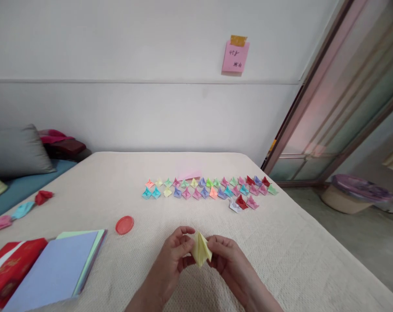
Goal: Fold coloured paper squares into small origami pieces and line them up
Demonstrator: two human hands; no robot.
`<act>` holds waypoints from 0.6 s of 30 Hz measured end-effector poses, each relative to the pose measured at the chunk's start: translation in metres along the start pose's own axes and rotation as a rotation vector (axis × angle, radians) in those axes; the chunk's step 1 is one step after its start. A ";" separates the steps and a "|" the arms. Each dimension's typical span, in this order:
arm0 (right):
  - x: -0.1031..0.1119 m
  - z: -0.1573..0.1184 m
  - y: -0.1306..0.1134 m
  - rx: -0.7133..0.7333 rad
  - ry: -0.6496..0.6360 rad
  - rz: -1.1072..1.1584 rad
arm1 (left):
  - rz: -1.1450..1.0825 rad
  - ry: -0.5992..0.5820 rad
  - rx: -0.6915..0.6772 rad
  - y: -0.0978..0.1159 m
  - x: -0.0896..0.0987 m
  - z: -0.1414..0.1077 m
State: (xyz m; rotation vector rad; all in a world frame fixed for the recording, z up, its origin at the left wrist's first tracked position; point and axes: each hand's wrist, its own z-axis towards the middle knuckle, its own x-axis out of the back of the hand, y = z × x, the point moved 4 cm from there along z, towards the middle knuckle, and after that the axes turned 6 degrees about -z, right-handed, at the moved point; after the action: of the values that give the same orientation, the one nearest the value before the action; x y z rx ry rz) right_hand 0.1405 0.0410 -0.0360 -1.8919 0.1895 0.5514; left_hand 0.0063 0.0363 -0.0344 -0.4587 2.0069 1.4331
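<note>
A pale yellow folded paper piece (201, 250) is held up between my two hands, above the front middle of the table. My left hand (174, 255) pinches its left side between thumb and fingers. On the other side, my right hand (227, 258) grips the right edge with the thumb in front; its fingertips are partly hidden behind the paper. Pointed and creased, the piece shows several layers along its right side. Farther back, small folded paper figures in many colours stand in rows, among them an orange one (213, 193) and a dark red one (241, 202).
A red round lid (124, 225) lies left of my hands. Coloured paper sheets (58, 268) and a red packet (16, 268) are at the front left. Loose folded papers, one of them turquoise (23, 209), lie by the left edge. A white wall (170, 117) rises behind the table.
</note>
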 end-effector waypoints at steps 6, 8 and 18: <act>0.003 0.003 0.000 0.065 0.120 -0.166 | 0.105 0.032 -0.040 -0.001 0.001 0.003; 0.003 0.003 -0.001 0.080 0.133 -0.210 | 0.149 0.051 -0.053 -0.002 0.002 0.003; -0.002 0.002 -0.004 0.146 0.110 -0.353 | 0.414 0.178 -0.064 0.000 0.008 0.007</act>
State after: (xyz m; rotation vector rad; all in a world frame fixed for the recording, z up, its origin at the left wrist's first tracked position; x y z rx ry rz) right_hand 0.1402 0.0442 -0.0321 -1.7620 -0.0337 0.1895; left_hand 0.0024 0.0433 -0.0414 -0.2076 2.3000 1.7592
